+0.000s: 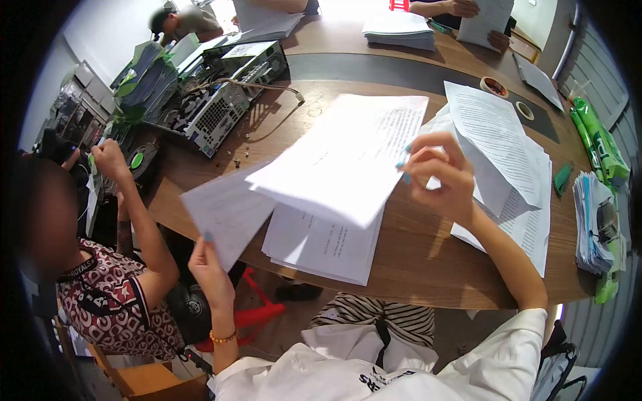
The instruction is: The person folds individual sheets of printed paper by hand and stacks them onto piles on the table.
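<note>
The sheets [341, 157] are matt paper, the table [418, 250] smooth, wood-grained.

An opened computer case [226, 100] lies left, green packages [607, 144] far right.

Pinches a tilted sheet [231, 208] by its lower edge in the left hand [212, 275]. Curls the right hand [438, 175] at the right edge of bright raised pages [341, 154], too close to tell whether touching. Has a paper stack [324, 247] below on the brown table [422, 264], loose printed sheets [491, 140] to the right and an opened computer case [212, 123] beyond, to the left. Neighbours a person in a patterned shirt [107, 301], on the left.
</note>
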